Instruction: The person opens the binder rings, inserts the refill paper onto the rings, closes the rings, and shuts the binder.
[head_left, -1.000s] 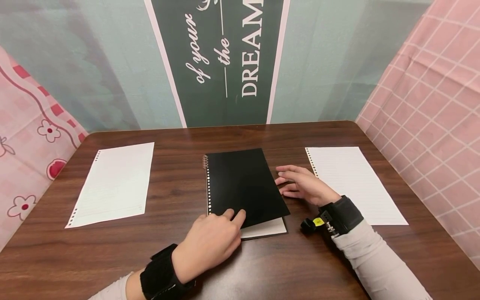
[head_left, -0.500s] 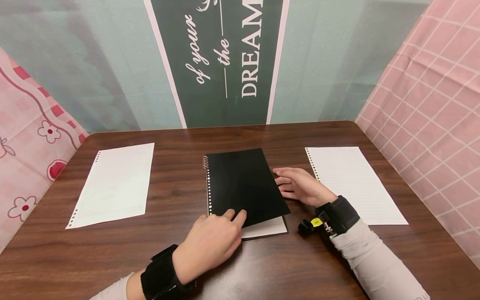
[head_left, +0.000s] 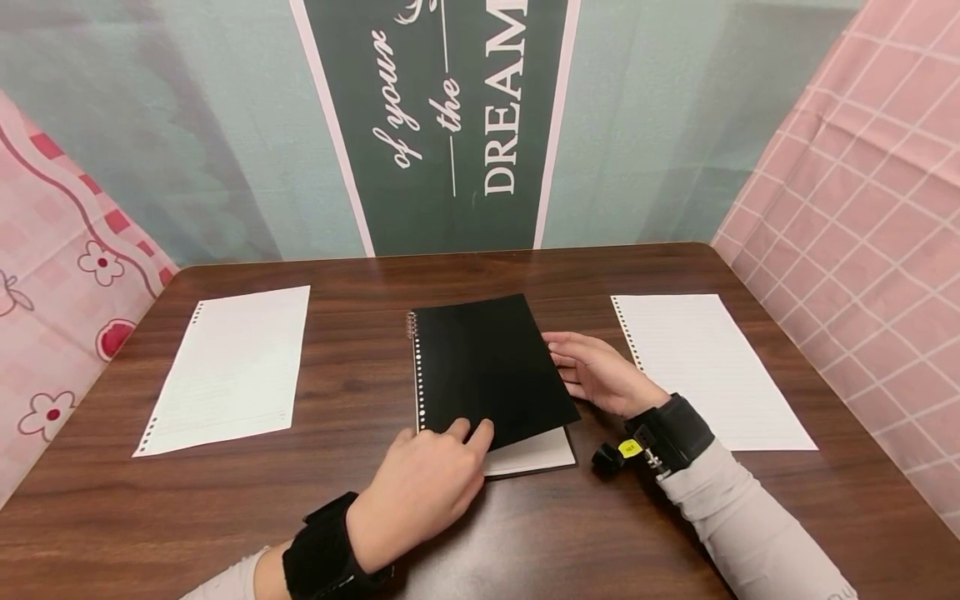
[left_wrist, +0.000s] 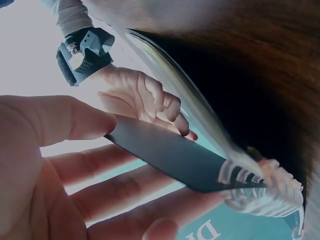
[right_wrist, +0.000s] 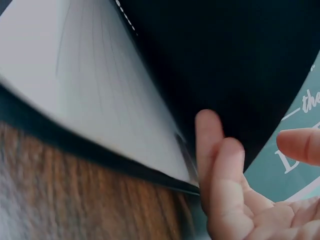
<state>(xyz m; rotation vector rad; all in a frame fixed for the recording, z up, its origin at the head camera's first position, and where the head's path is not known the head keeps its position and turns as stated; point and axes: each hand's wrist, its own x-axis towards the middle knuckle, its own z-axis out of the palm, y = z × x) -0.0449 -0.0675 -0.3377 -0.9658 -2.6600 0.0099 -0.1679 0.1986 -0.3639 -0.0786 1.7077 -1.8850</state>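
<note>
A black ring-bound notebook (head_left: pixel 483 367) lies mid-table, its front cover lifted off the white pages (head_left: pixel 532 452) at the near right corner. My left hand (head_left: pixel 420 483) pinches the cover's near edge; in the left wrist view the thumb (left_wrist: pixel 75 120) lies on one side of the cover (left_wrist: pixel 165 152) and the fingers on the other. At the notebook's right edge is my right hand (head_left: pixel 600 375). In the right wrist view its fingers (right_wrist: pixel 225 175) lie against the cover's inner side, while the thumb (right_wrist: pixel 300 145) stands apart. Clear rings (left_wrist: pixel 265 190) bind the spine.
A loose hole-punched sheet (head_left: pixel 225 367) lies on the table's left, and a lined one (head_left: pixel 697 367) on its right, beside my right wrist. The dark wooden table (head_left: pixel 525 550) meets a curtain at its far edge. Pink cloths hang on both sides.
My right hand has moved slightly left, its fingers now reaching the cover's right edge. The cover's near right corner has risen a little. My left hand stays in place.
</note>
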